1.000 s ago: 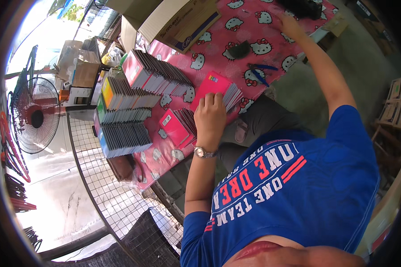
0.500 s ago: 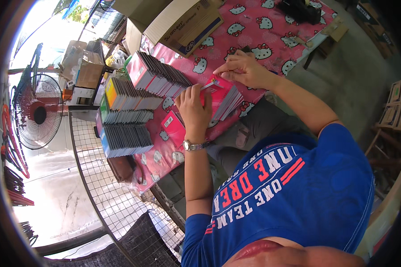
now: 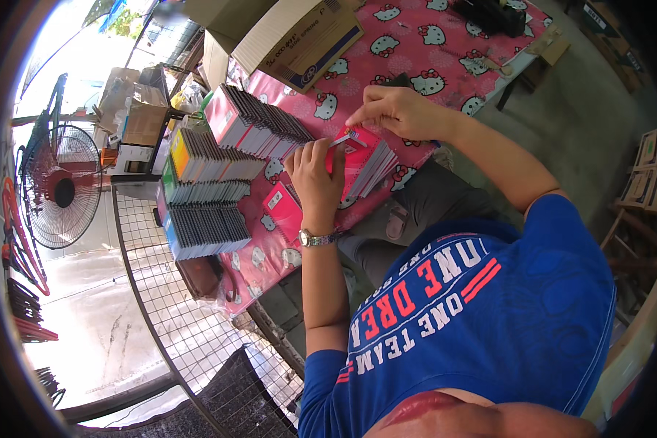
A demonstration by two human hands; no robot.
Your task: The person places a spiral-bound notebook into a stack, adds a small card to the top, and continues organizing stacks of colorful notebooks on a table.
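Note:
A stack of pink-covered notebooks (image 3: 360, 162) sits on the table in front of me, its page edges fanned toward the right. My left hand (image 3: 316, 182), a watch at its wrist, rests at the stack's left side with fingers extended and apart. Above the top corner is my right hand (image 3: 400, 113), with thumb and forefinger drawn together; whatever is between them is too small to make out. A narrow white strip (image 3: 341, 139) shows on the top cover between my hands. Partly beneath my left hand lies another pink notebook (image 3: 282, 206).
Left of my hands stand rows of spiral notebooks: pink (image 3: 252, 123), yellow (image 3: 215, 155), green (image 3: 204, 188) and blue (image 3: 206, 228). An open cardboard box (image 3: 299, 44) is at the back of the pink patterned tablecloth (image 3: 387, 47). A black object (image 3: 493, 18) lies far right; a fan (image 3: 62, 191) stands left.
My right hand has shifted slightly and its fingers are bent differently, showing more of the top cover's corner. My left hand stays nearly in place.

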